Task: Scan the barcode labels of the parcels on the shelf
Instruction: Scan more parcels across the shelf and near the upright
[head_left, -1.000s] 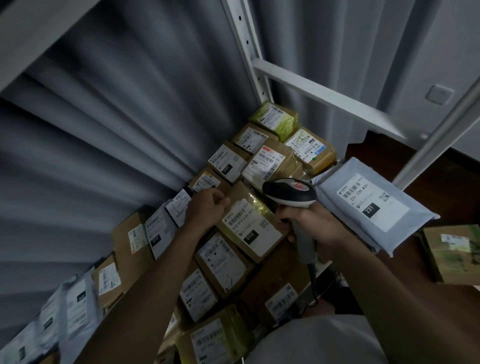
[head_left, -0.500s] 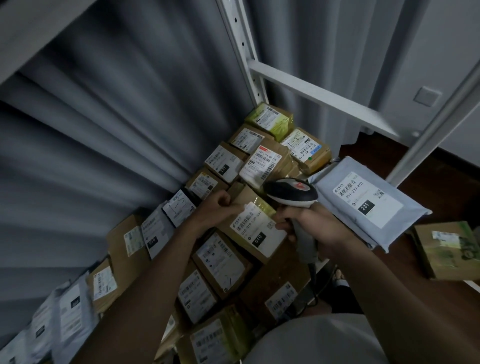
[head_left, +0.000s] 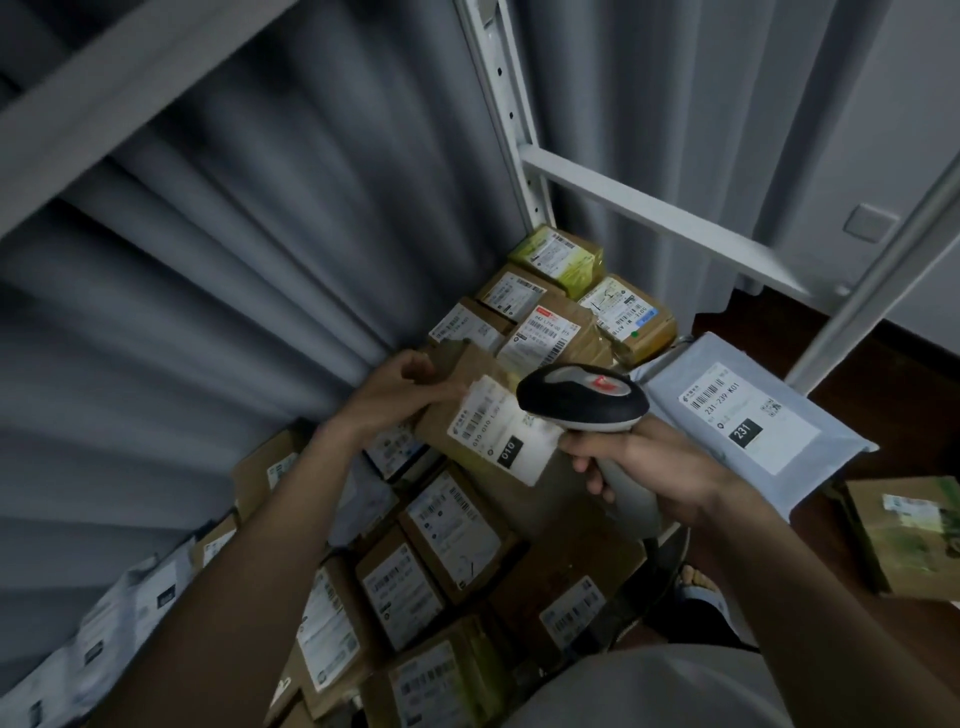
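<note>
Under curved scanner (head_left: 582, 397), flat cardboard parcel (head_left: 483, 415).

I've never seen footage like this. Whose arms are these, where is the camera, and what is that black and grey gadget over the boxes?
There is no machine here: these are a person's two bare arms, filmed by a wide-angle camera worn on their head, looking forward and down. That is why the picture bends at the edges.

The gadget is a handheld barcode scanner. The right hand grips its handle and points its head at the white label of a brown parcel, which the left hand holds tilted up.

Below lie many more cardboard parcels with printed labels, packed close together on a metal shelf. A grey mailing bag marked 231 lies to the right, and grey curtains hang behind.
</note>
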